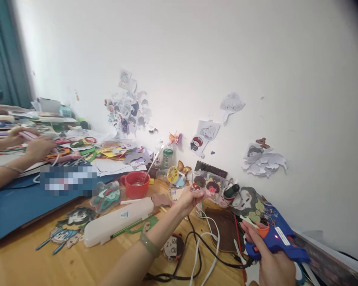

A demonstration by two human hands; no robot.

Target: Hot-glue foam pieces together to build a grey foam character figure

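Observation:
My left hand (191, 199) reaches across the table, its fingers closed on the lower edge of a clear plastic packet (212, 187) with small cartoon figures in it. At the lower right, my right hand (270, 254) is closed round a blue glue gun (286, 243) with an orange front part and a lit red light. The fingertips are beside a pale green piece, and whether they touch it is unclear. A black cable runs left from the gun. Just right of the packet lies a dark green cylindrical thing (231, 191).
A red cup (136, 190) with a stirrer stands left of centre, near a long white case (119, 222). Cartoon cutouts (172, 247) and white cables lie about. Another person's hands (38, 149) work at the far left, beyond a blue board (14, 214). Paper cutouts hang on the wall.

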